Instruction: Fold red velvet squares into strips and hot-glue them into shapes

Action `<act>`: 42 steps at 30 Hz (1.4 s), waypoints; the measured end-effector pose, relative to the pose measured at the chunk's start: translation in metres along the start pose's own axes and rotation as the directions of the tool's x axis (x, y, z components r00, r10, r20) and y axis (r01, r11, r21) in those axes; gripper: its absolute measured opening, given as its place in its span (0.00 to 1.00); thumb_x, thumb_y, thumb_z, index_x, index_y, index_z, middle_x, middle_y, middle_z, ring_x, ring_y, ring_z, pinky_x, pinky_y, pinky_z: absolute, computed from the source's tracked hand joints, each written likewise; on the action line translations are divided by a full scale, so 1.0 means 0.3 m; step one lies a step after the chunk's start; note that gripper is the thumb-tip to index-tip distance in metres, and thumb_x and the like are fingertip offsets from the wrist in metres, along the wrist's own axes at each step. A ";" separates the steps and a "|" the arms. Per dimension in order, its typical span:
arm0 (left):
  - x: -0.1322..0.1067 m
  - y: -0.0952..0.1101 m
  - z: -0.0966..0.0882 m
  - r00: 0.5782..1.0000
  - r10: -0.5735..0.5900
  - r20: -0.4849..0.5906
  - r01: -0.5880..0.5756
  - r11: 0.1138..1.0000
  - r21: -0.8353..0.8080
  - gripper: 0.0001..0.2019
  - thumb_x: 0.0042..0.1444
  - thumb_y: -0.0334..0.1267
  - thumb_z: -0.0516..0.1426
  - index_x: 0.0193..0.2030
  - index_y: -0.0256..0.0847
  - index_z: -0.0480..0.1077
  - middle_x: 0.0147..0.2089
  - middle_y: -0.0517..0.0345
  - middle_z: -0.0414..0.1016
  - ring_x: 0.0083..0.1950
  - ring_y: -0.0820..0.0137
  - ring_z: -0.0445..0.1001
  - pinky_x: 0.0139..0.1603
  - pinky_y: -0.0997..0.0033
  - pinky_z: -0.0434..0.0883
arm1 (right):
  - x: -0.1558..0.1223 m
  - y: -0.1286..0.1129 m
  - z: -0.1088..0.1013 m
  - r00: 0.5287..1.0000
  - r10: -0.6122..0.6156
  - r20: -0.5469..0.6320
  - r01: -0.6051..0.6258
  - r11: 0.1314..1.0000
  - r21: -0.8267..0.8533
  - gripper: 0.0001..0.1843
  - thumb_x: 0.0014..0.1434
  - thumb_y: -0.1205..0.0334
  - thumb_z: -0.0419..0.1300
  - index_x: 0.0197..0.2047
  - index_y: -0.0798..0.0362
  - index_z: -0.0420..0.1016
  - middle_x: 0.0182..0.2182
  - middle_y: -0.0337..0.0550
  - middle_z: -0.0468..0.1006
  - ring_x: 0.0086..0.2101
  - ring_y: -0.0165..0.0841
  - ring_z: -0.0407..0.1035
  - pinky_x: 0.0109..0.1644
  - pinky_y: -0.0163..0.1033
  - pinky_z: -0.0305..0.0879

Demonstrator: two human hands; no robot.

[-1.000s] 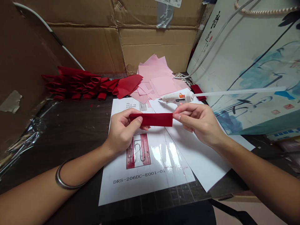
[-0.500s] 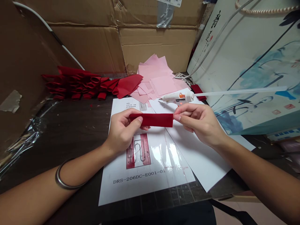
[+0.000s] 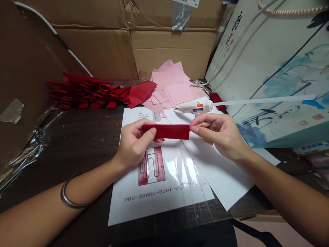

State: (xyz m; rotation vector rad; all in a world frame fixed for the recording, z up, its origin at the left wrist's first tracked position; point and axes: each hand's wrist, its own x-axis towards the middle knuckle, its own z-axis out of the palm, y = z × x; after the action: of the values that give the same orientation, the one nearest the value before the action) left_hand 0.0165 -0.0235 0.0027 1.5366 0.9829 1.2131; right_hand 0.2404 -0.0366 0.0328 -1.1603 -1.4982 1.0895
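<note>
**Q:** What are the hands doing?
**A:** At frame centre, the left hand and the right hand each pinch one end of a red strip. Their fingers are closed narrow on it, and it is held level above a printed sheet on the desk.

**Q:** And around them?
**A:** A hot glue gun lies just above the right hand. Pink paper squares sit upper centre and folded red pieces upper left, before a cardboard box whose contents are hidden.

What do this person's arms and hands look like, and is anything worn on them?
No sleeves or gloves are in view. The left hand has a plain silver-grey metal bangle round its wrist. The right hand and its wrist wear nothing. No rings show on either.
</note>
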 end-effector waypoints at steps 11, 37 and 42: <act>0.000 0.000 0.000 1.000 0.008 0.012 -0.008 0.999 -0.032 0.04 0.56 0.34 0.57 0.34 0.40 0.74 0.25 0.61 0.78 0.26 0.70 0.77 0.30 0.73 0.75 | -0.003 0.006 0.001 1.000 -0.011 -0.003 0.011 1.000 0.011 0.03 0.52 0.64 0.66 0.28 0.52 0.77 0.22 0.36 0.72 0.18 0.22 0.55 0.20 0.34 0.50; -0.001 -0.004 0.002 1.000 -0.020 0.002 0.020 1.000 -0.018 0.05 0.55 0.36 0.57 0.33 0.38 0.73 0.25 0.60 0.78 0.25 0.68 0.78 0.28 0.72 0.76 | -0.003 0.013 -0.001 1.000 -0.023 -0.014 0.023 1.000 0.014 0.03 0.52 0.64 0.66 0.29 0.53 0.77 0.22 0.36 0.72 0.18 0.21 0.56 0.20 0.34 0.50; -0.001 -0.004 0.001 1.000 -0.003 0.006 0.003 1.000 -0.018 0.05 0.55 0.35 0.57 0.33 0.39 0.74 0.25 0.60 0.78 0.25 0.69 0.78 0.28 0.72 0.76 | -0.001 0.011 0.002 1.000 -0.015 -0.017 0.015 1.000 0.011 0.03 0.51 0.64 0.66 0.29 0.53 0.77 0.23 0.36 0.73 0.18 0.22 0.56 0.20 0.34 0.51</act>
State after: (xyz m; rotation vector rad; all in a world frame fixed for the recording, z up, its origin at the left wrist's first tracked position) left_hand 0.0167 -0.0234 0.0015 1.5234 0.9679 1.2111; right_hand 0.2406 -0.0365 0.0294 -1.1465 -1.4840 1.0743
